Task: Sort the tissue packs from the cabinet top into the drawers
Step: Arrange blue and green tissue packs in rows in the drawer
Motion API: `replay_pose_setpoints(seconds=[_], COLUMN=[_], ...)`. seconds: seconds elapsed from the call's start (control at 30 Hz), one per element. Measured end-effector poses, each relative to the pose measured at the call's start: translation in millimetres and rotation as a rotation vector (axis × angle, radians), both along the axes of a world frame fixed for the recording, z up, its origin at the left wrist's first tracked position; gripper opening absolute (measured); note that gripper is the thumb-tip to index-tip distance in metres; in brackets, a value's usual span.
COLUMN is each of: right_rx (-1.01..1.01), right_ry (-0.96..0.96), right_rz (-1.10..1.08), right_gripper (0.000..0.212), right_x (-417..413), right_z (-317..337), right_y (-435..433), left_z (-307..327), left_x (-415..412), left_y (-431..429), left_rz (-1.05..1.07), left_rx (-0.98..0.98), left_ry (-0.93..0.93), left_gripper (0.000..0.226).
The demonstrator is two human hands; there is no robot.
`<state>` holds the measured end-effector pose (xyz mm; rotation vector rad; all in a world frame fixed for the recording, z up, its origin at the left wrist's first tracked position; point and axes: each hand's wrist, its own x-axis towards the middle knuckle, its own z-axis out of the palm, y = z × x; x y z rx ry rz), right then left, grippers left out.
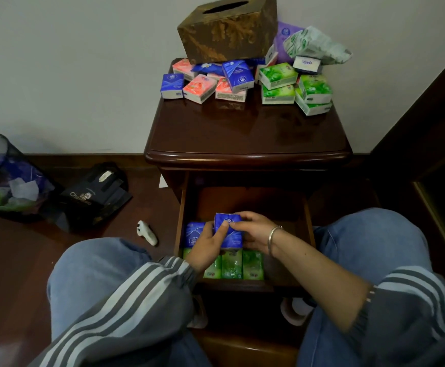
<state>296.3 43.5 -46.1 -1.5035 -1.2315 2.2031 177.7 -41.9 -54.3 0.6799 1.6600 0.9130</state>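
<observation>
Both hands are inside the open drawer [310, 221] of the dark wooden cabinet [247, 133]. My left hand [206, 249] and my right hand [253, 230] together grip a blue tissue pack [229, 229]. Another blue pack [193, 234] stands to its left in the drawer. A row of green packs [238, 264] lies along the drawer's near side. On the cabinet top, at the back, lie blue packs [172, 86], pink packs [198, 88] and green packs [278, 75].
A brown tissue box [228, 30] sits on the pile by the wall, with purple and pale green wrappers [314, 43] to its right. On the floor at left are a mesh bin [6, 178], a black bag [96, 194] and a small white object [147, 233].
</observation>
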Motion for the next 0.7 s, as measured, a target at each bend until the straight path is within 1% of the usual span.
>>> replay_pose_setpoints(seconds=[0.07, 0.1, 0.2, 0.23, 0.27, 0.33, 0.37, 0.43, 0.5, 0.6, 0.7], right_rx=[-0.006, 0.007, 0.125, 0.185, 0.236, 0.282, 0.279, 0.254, 0.222, 0.203, 0.195], right_ry=[0.008, -0.007, -0.137, -0.209, -0.279, -0.370, -0.383, -0.386, -0.396, -0.393, -0.387], right_rz=[-0.026, -0.055, -0.181, -0.206, -0.216, -0.210, -0.202, -0.186, -0.158, -0.087, 0.001], right_gripper=[0.027, 0.029, 0.038, 0.041, 0.043, 0.043, 0.042, 0.042, 0.043, 0.046, 0.060], right_x=[1.9, 4.7, 18.4, 22.8, 26.3, 29.7, 30.2, 29.8, 28.7, 25.4, 24.2], right_z=[-2.6, -5.3, -20.5, -27.1, -33.0, -43.8, -49.1, -60.2, -70.3, -78.3, -80.9], right_y=[9.9, 16.6, 35.1, 39.5, 42.3, 43.6, 42.6, 38.2, 32.4, 27.5, 22.0], left_z=[-0.7, -1.9, -5.8, -6.6, -8.1, -12.5, -17.4, -26.8, -32.5, -35.0, -35.3], left_x=[-9.2, -15.8, -39.6, -47.1, -54.0, -63.3, -65.3, -64.4, -62.3, -63.7, -64.6], left_y=[4.4, 6.6, 9.1, 8.5, 8.1, 7.6, 7.7, 6.7, 6.0, 6.9, 7.8], left_rz=[-0.050, -0.046, 0.099, 0.161, 0.213, 0.260, 0.256, 0.188, 0.132, 0.120, 0.122], left_rx=[0.002, 0.003, -0.030, -0.084, -0.152, -0.295, -0.338, -0.371, -0.370, -0.370, -0.380], left_ry=[0.084, 0.190, 0.600, 0.676, 0.707, 0.654, 0.596, 0.515, 0.539, 0.579, 0.588], left_gripper=[0.036, 0.040, 0.042, 0.044, 0.047, 0.052, 0.050, 0.040, 0.034, 0.032, 0.032])
